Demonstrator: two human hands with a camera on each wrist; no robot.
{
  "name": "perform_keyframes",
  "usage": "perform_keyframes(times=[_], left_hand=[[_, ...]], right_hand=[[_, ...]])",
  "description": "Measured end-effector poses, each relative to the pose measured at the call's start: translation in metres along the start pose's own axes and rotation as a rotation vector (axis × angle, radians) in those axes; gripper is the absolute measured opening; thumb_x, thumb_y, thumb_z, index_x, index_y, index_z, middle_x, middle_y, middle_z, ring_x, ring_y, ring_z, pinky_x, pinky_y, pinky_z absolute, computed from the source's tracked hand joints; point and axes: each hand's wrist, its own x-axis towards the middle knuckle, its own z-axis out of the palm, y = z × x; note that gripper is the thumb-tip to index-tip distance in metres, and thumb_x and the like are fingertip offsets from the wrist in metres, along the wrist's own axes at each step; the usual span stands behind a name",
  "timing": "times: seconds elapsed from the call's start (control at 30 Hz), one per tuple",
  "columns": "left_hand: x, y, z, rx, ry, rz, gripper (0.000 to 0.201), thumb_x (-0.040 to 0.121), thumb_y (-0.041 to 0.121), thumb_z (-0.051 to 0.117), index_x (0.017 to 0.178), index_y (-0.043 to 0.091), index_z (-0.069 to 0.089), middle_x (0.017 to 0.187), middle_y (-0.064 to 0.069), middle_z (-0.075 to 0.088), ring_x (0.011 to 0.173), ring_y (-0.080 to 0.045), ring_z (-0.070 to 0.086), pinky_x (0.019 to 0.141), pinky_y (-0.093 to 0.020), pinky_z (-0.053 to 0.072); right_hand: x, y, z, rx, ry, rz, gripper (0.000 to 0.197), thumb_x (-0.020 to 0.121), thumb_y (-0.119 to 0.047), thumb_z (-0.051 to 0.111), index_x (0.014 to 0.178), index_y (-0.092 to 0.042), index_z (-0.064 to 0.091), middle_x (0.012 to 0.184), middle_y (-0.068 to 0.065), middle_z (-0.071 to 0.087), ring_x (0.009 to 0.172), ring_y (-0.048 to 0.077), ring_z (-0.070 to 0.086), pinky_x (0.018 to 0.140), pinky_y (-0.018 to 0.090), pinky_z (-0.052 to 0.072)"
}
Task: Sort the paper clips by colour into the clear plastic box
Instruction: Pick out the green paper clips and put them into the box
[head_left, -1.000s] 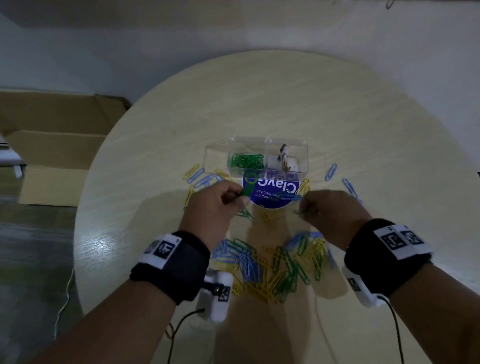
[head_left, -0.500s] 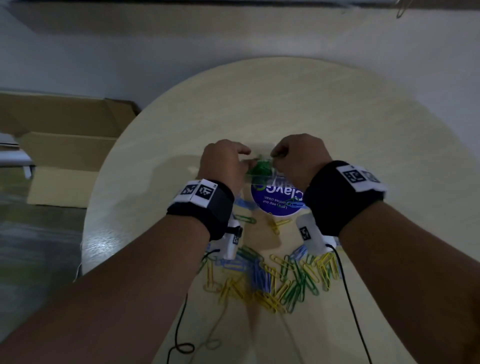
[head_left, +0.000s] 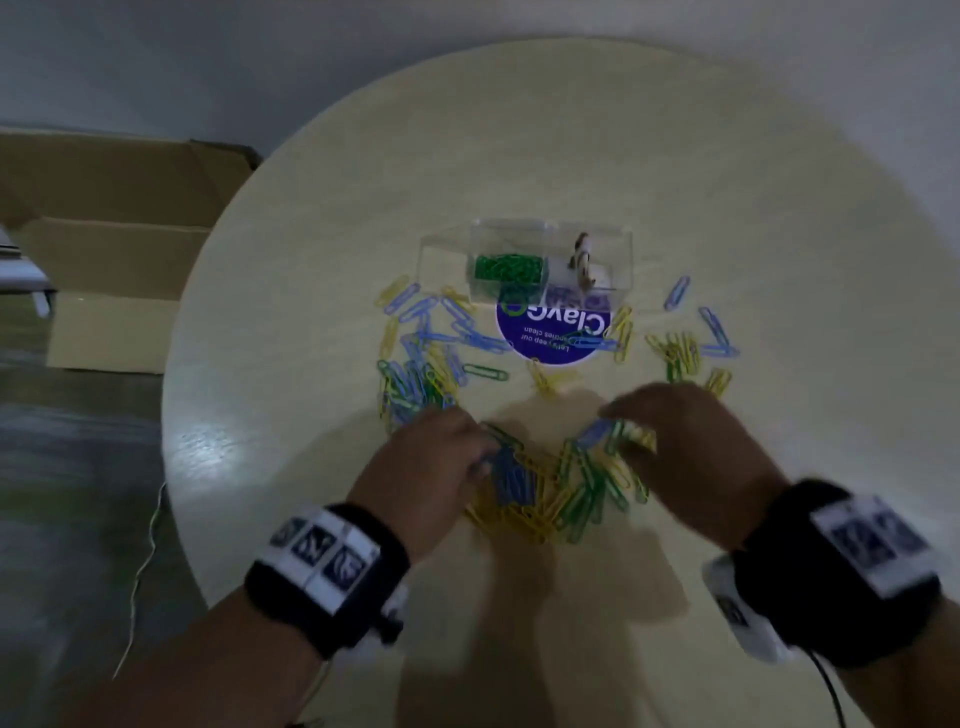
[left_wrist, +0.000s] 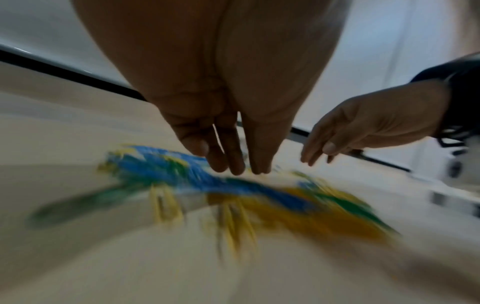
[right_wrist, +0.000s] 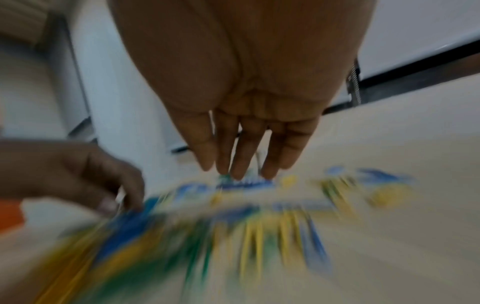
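Paper clips (head_left: 550, 483) in blue, yellow and green lie heaped on the counter (head_left: 727, 182) on your side of the clear plastic box (head_left: 524, 260), and more are scattered just beside it. Green clips (head_left: 506, 269) fill its left compartment. Your left hand (head_left: 431, 467) hangs over the heap's left edge, its grip loose, fingers straight, holding nothing. Your right hand (head_left: 691, 447) hangs over the right edge, fingers (right_wrist: 241, 156) likewise straight and empty. Blur hides whether your fingertips touch the clips.
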Motion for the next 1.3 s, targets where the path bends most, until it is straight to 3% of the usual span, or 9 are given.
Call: perform_keyframes(times=[0.1,0.27,0.37,0.47,0.57,0.67,0.83,1.0,1.3], left_hand=[[-0.028,0.007,0.021,0.134,-0.05,0.037,0.042,0.081,0.031,0.063,0.123,0.026,0.059,0.125,0.002,0.054,0.116,-0.022,0.046,0.097,-0.033,0.04],[-0.025,-0.006,0.025,0.112,-0.089,-0.007,0.053,0.08,0.048,0.056,0.133,0.043,0.048,0.155,-0.005,0.029,0.145,-0.028,0.02,0.116,-0.043,0.025],[-0.018,-0.007,0.021,-0.041,-0.096,-0.044,0.042,0.077,0.056,0.046,0.115,0.048,0.062,0.156,-0.003,0.029,0.147,-0.026,0.016,0.118,-0.045,0.017],[-0.015,-0.01,0.01,-0.211,-0.021,-0.12,0.035,0.074,0.059,0.046,0.094,0.045,0.072,0.154,0.005,0.033,0.146,-0.02,0.021,0.118,-0.043,0.017],[-0.003,-0.016,0.007,-0.145,0.111,-0.006,0.028,0.083,0.037,0.053,0.103,0.035,0.072,0.143,0.004,0.05,0.132,-0.025,0.041,0.109,-0.04,0.034],[0.014,-0.018,0.01,0.08,0.072,0.065,0.039,0.085,0.025,0.046,0.117,0.027,0.068,0.133,0.004,0.058,0.116,-0.027,0.049,0.097,-0.044,0.044],[0.024,-0.019,0.011,0.227,0.05,0.073,0.045,0.083,0.017,0.055,0.125,0.028,0.062,0.133,0.003,0.058,0.116,-0.029,0.047,0.093,-0.047,0.044],[0.036,-0.009,0.007,0.223,0.091,0.008,0.045,0.087,0.015,0.056,0.127,0.034,0.059,0.124,0.0,0.055,0.113,-0.03,0.043,0.09,-0.043,0.038],[0.023,-0.016,0.019,0.249,0.192,0.119,0.034,0.079,0.017,0.061,0.111,0.027,0.071,0.111,0.009,0.066,0.105,-0.026,0.051,0.085,-0.041,0.044]], right_hand=[[-0.045,0.01,0.036,-0.142,-0.158,-0.047,0.054,0.075,-0.039,0.065,0.126,-0.024,0.056,0.131,0.008,0.056,0.122,0.035,0.051,0.097,0.046,0.047],[-0.053,0.019,0.047,-0.209,-0.303,0.021,0.085,0.061,-0.089,0.037,0.137,-0.062,0.01,0.159,-0.009,-0.006,0.146,0.027,-0.013,0.116,0.05,0.009],[-0.04,0.032,0.036,-0.136,-0.239,0.072,0.082,0.052,-0.098,0.026,0.128,-0.069,0.026,0.158,-0.018,-0.001,0.146,0.024,-0.012,0.116,0.054,0.008],[-0.032,0.043,0.026,0.02,-0.114,0.088,0.067,0.062,-0.089,0.04,0.115,-0.054,0.058,0.152,-0.019,0.026,0.147,0.022,0.004,0.114,0.053,0.018],[-0.028,0.049,0.018,0.109,0.16,0.016,0.027,0.078,-0.039,0.073,0.102,-0.028,0.073,0.129,-0.001,0.061,0.133,0.027,0.042,0.11,0.039,0.033],[-0.031,0.046,0.017,-0.009,0.22,-0.133,0.023,0.081,-0.032,0.062,0.101,-0.028,0.073,0.111,-0.005,0.069,0.108,0.027,0.06,0.096,0.038,0.045],[-0.03,0.025,0.046,-0.266,-0.144,-0.23,0.061,0.085,-0.052,0.039,0.138,-0.024,0.047,0.149,-0.006,0.039,0.14,0.027,0.031,0.11,0.043,0.031],[-0.002,0.02,0.046,-0.277,-0.225,-0.079,0.072,0.083,-0.066,0.038,0.147,-0.034,0.025,0.16,-0.003,0.01,0.147,0.026,0.002,0.119,0.042,0.012],[-0.015,0.037,0.039,-0.312,-0.208,-0.059,0.066,0.084,-0.053,0.029,0.147,-0.036,0.023,0.158,-0.015,0.014,0.147,0.029,0.005,0.115,0.046,0.017]])
